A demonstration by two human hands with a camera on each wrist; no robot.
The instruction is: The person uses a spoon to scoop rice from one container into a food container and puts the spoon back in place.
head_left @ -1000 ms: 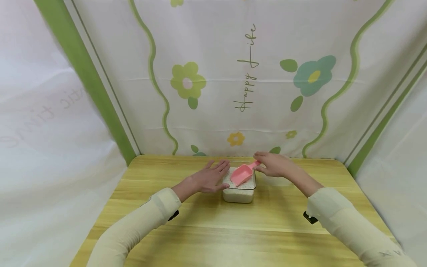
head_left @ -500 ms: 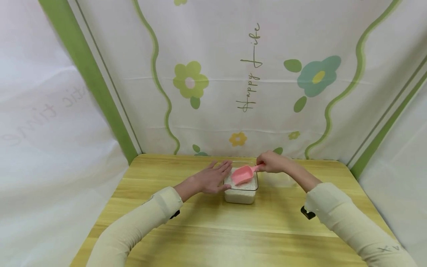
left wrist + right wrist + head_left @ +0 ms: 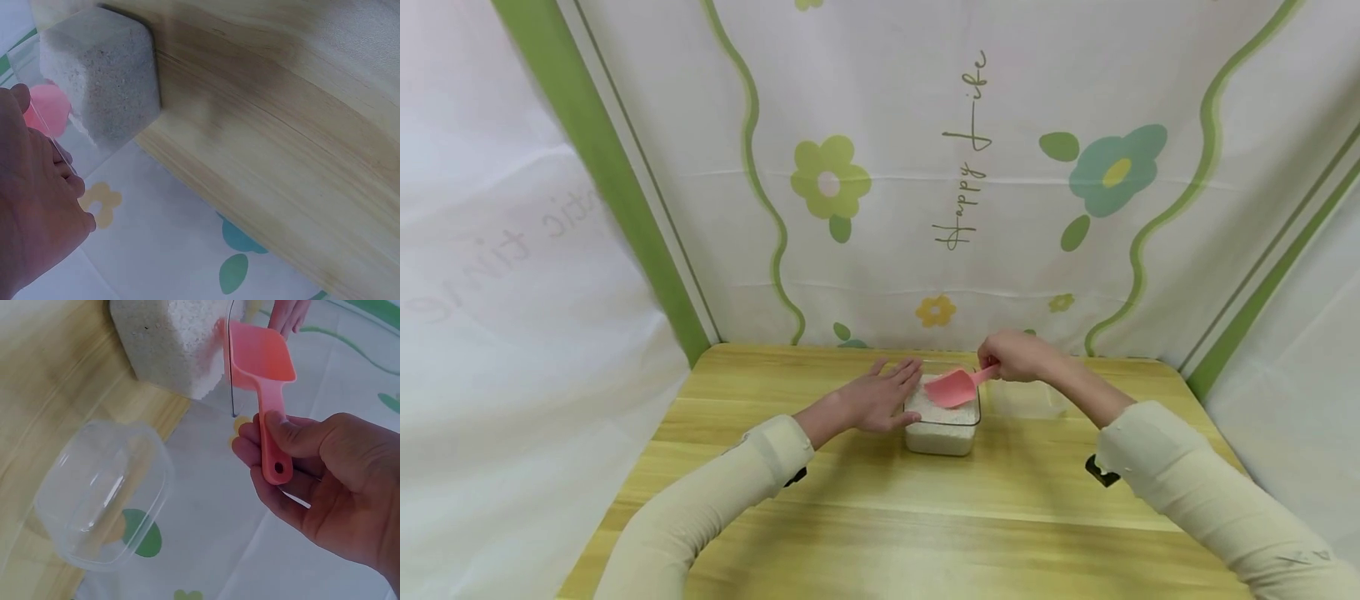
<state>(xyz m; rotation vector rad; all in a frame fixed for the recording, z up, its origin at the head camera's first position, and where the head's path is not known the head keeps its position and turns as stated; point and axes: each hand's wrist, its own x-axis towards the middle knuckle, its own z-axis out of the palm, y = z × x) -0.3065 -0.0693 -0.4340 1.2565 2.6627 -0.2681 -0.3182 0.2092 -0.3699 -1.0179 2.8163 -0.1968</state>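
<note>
A clear, square-cornered container (image 3: 938, 442) full of pale, grainy, rice-like stuff stands near the table's far edge. My left hand (image 3: 874, 403) rests on its left rim with fingers stretched forward and thumb spread along the near side. In the left wrist view, the fingertips of that hand (image 3: 44, 181) lie at the rim. My right hand (image 3: 1017, 357) grips the handle of a pink scoop (image 3: 951, 389) from the right. The scoop's bowl (image 3: 259, 353) is over the contents, just inside the rim; in the right wrist view, the thumb presses on the handle.
A clear, empty-looking plastic tub (image 3: 103, 494) stands on the wooden table (image 3: 925, 517) to the right of the filled container. A white flowered curtain (image 3: 880, 208) hangs right behind the table, and more cloth hangs at both sides.
My right hand has turned and closed around the scoop's handle, moving slightly up. The scoop's bowl has tilted and shifted within the container's opening. The left hand stays on the rim.
</note>
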